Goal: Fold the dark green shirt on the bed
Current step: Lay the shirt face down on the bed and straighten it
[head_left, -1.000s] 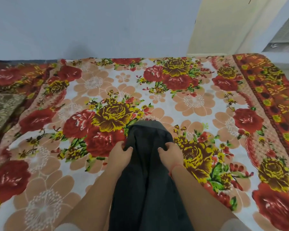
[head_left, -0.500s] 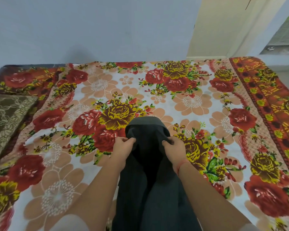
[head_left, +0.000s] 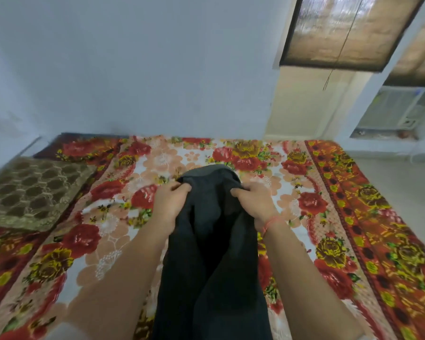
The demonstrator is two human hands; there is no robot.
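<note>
The dark green shirt (head_left: pixel 214 261) hangs bunched in a long narrow fall between my forearms, over the flowered bedsheet (head_left: pixel 304 217). Its top edge humps up in front of my hands. My left hand (head_left: pixel 171 203) grips the shirt's upper left edge with curled fingers. On the upper right edge, my right hand (head_left: pixel 253 204) has its fingers curled round the cloth; a red thread circles that wrist. The shirt's lower end runs out of the bottom of the view.
A brown patterned pillow (head_left: pixel 32 192) lies on the left of the bed. A pale wall stands behind the bed. At the right are a window blind (head_left: pixel 341 33), a cooler unit (head_left: pixel 398 109) and bare floor (head_left: pixel 402 182) beyond the bed's edge.
The view has tilted upward, showing more wall and the blind. Both hands keep their grip on the shirt's top edge and have lifted it a little.
</note>
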